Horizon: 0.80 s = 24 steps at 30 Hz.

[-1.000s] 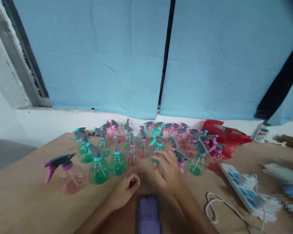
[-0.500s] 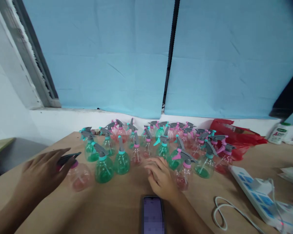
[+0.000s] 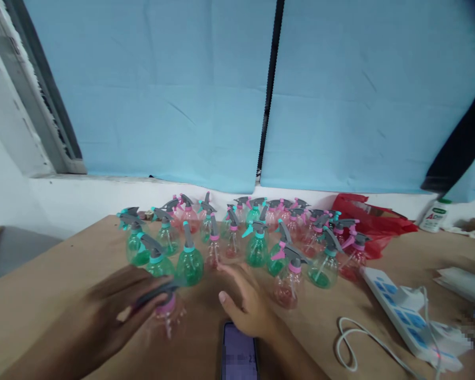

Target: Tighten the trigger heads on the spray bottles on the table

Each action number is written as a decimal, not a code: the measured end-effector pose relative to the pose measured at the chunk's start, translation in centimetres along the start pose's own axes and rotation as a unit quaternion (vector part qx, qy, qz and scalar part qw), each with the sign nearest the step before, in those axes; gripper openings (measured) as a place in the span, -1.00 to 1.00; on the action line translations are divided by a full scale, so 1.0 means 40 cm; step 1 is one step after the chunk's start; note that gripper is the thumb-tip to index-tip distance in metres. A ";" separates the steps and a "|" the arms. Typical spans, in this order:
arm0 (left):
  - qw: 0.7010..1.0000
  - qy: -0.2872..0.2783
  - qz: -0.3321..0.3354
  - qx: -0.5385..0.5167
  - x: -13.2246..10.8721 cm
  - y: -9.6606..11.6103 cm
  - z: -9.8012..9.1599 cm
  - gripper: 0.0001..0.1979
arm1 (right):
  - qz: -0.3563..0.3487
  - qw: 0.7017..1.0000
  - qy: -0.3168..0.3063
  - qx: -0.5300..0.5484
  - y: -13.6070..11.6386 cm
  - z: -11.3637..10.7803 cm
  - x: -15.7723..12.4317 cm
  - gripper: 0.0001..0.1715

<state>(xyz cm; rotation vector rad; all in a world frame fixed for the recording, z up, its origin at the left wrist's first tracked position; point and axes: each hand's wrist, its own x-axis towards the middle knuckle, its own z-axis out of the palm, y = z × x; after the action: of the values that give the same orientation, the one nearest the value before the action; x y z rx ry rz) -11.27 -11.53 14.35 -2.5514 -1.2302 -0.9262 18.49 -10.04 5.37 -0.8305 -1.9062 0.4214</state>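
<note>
My left hand [image 3: 116, 309] is closed around the grey-and-pink trigger head of a clear pink spray bottle [image 3: 169, 321], which is blurred by motion at the front left. My right hand [image 3: 247, 303] is open, thumb and fingers apart, to the right of that bottle and just above the phone. Beyond my hands stand a green spray bottle [image 3: 190, 264] with a turquoise collar and a pink one [image 3: 213, 248]. A nearer pink spray bottle [image 3: 288, 287] is right of my right hand. Part of a green bottle [image 3: 158, 261] shows behind my left hand.
Several more spray bottles [image 3: 257, 245] crowd the back of the wooden table [image 3: 79, 258]. A phone [image 3: 240, 351] lies in front. At right are a power strip [image 3: 399, 311], a white cable [image 3: 342, 343], a red plastic bag [image 3: 374, 227] and a white bottle [image 3: 435, 215].
My left hand has moved right and closer with the pink spray bottle. My right hand has opened out, its thumb now apart from the fingers. The view has shifted slightly right.
</note>
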 end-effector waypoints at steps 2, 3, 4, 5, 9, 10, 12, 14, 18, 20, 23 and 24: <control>0.995 -0.063 0.057 -0.054 0.045 0.054 0.026 -0.69 | 0.012 0.998 -0.018 0.061 -0.004 0.009 -0.003 -0.23; 0.990 -0.093 0.069 -0.079 0.069 0.075 0.041 -0.70 | 0.016 0.995 -0.022 0.094 -0.002 0.015 -0.004 -0.19; 0.984 -0.116 0.088 -0.106 0.092 0.090 0.058 -0.71 | 0.018 0.992 -0.022 0.127 0.001 0.022 -0.004 -0.19; 0.977 -0.137 0.101 -0.129 0.113 0.101 0.075 -0.73 | 0.020 0.987 -0.019 0.161 0.004 0.028 -0.003 -0.21; 0.961 -0.164 0.121 -0.185 0.177 0.110 0.150 -0.84 | 0.020 0.972 0.012 0.234 0.015 0.038 0.014 -0.59; 0.959 -0.170 0.115 -0.197 0.189 0.109 0.167 -0.84 | 0.019 0.972 0.024 0.233 0.019 0.036 0.020 -0.68; 0.953 -0.180 0.104 -0.221 0.212 0.108 0.197 -0.84 | 0.022 0.974 0.049 0.221 0.032 0.031 0.033 -0.76; 0.947 -0.185 0.109 -0.238 0.232 0.111 0.220 -0.81 | 0.029 0.974 0.067 0.212 0.057 0.026 0.044 -0.80; 0.957 -0.148 0.089 -0.233 0.252 0.114 0.255 -0.61 | 0.071 0.974 0.080 0.202 0.118 0.014 0.053 -0.89; 0.963 -0.117 0.040 -0.238 0.244 0.101 0.277 -0.52 | 0.120 0.968 0.071 0.206 0.137 0.003 0.053 -0.85; 0.962 -0.074 -0.027 -0.261 0.207 0.059 0.319 -0.58 | 0.179 0.956 0.040 0.229 0.138 -0.014 0.058 -0.74; 0.961 -0.063 -0.046 -0.266 0.190 0.042 0.333 -0.62 | 0.182 0.952 0.025 0.244 0.133 -0.017 0.063 -0.69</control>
<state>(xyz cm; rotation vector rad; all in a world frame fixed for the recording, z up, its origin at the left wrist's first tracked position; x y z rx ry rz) -0.28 -2.44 8.46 -3.0201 -1.2837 -1.2816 20.32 -4.55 4.12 -0.8405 -1.4997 1.0387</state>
